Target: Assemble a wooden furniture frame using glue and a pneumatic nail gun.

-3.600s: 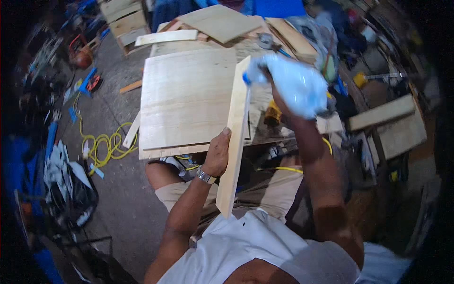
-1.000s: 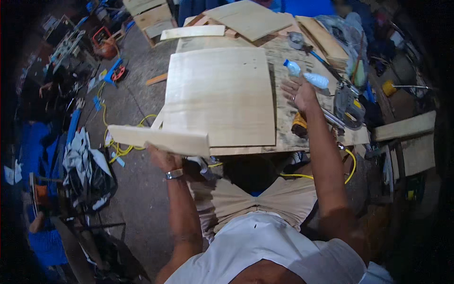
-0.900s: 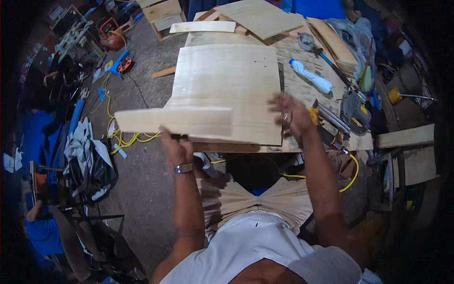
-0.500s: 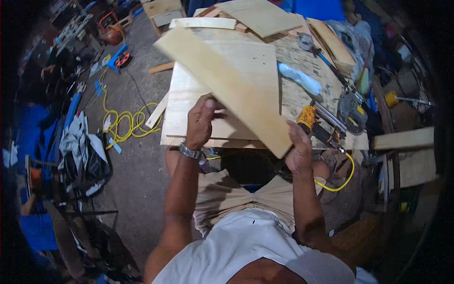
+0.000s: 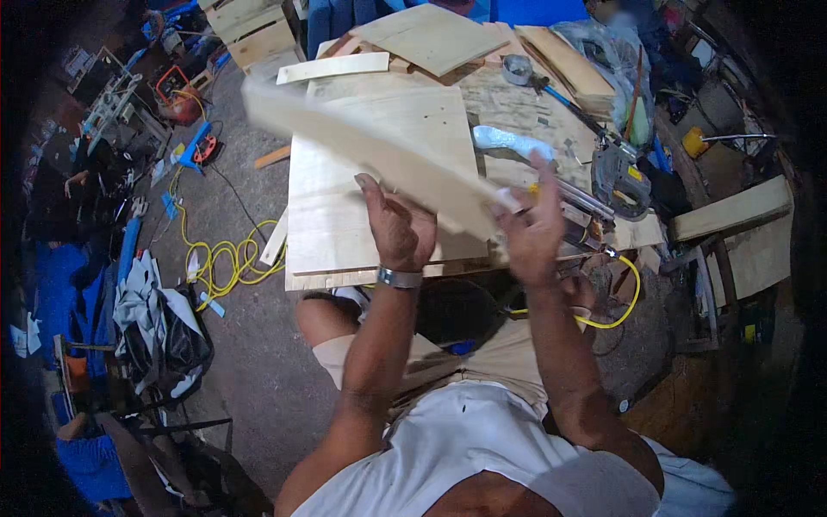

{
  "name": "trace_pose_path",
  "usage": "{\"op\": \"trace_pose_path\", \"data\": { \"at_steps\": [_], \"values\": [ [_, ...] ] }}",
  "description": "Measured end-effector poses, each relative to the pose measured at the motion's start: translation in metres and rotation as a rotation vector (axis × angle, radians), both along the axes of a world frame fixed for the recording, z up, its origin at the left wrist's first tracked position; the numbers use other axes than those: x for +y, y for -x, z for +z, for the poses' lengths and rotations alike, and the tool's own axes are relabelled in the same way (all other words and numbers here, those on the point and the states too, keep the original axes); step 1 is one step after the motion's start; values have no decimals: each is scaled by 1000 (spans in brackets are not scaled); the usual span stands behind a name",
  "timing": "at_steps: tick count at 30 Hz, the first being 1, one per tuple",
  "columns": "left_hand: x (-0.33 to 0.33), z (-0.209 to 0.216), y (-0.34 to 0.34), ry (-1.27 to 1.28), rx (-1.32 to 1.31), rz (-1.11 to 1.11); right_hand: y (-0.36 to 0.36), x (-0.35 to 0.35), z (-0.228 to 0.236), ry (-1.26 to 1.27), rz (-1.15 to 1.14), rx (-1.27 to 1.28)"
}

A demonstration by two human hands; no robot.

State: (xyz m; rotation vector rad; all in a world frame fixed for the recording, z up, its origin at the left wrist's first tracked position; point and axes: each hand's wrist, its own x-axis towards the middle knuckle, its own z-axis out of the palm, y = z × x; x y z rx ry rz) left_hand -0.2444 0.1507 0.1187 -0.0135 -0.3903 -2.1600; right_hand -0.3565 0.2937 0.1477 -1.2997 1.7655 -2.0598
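Plank (image 5: 375, 148), pale and narrow, is held aslant above the near part of the tabletop (image 5: 494, 105), one end toward the far left and the other toward the right hand (image 5: 530, 234).

Nearest are the person's shorts (image 5: 508, 345), the lap facing the tabletop's near edge. Just beyond, the left hand (image 5: 405, 231) is under the plank's near side, its palm spread, thumb standing apart and fingers not wrapped around the wood; whether the palm bears its weight is hard to see. The right hand has its index finger raised and its other fingers bent by the plank's right end; blur there hides whether they pinch it.

The step in hand looks like handling the plank in the air, since its far-left end is smeared as if swinging. As a judgement, placing it anywhere calls for fingers closed firmly at both ends and the wood steadied level first.

Under the plank a large wooden panel (image 5: 332, 228) lies flat on the tabletop. To its right are a grey power tool (image 5: 622, 183) and, farther, a plastic bottle (image 5: 510, 140) on its side. Farthest are a roll of tape (image 5: 517, 69) and a thin board (image 5: 431, 39).
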Motion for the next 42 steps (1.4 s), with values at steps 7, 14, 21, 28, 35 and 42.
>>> {"op": "trace_pose_path", "data": {
  "at_steps": [7, 14, 21, 28, 35, 42],
  "values": [
    [10, 2, 0, -89, -201, 364, -40, 1, -57, -13, 402, -666],
    [-9, -25, -20, 44, -274, 498, -30, 16, -55, -4, 641, -719],
    [-33, -24, -31, 61, -357, 588, -39, 34, -32, 23, 650, -612],
    [-23, -23, -40, 67, -296, 626, -23, 23, -51, -142, 436, -309],
    [13, -24, -22, 45, -456, 674, -25, -4, -63, -220, 328, -77],
    [-35, -31, -36, 331, -888, 1039, -17, 16, -44, -60, 309, 48]
  ]
}}
